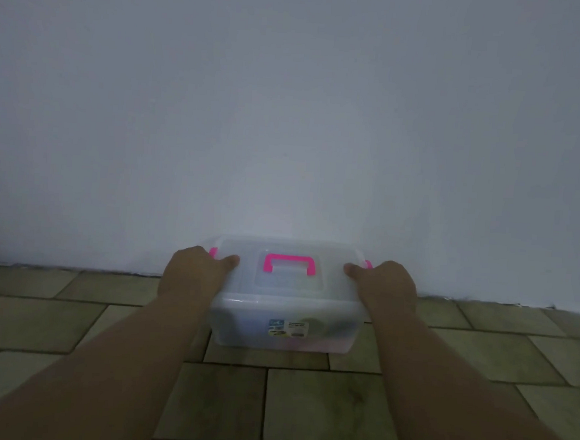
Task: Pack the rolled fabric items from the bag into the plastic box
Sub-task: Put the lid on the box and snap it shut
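A translucent plastic box (284, 332) with its lid on and a pink handle (289, 263) on top stands on the tiled floor against the wall. Pink side latches show at both ends of the lid. My left hand (193, 275) grips the box's left end, thumb on the lid. My right hand (385, 288) grips the right end the same way. Blurred coloured shapes show faintly through the box's front wall; I cannot tell what they are. No bag is in view.
A plain white wall (295, 117) rises directly behind the box. The floor (330, 411) is laid with greenish-tan rectangular tiles, stretching left, right and toward me. The light is dim.
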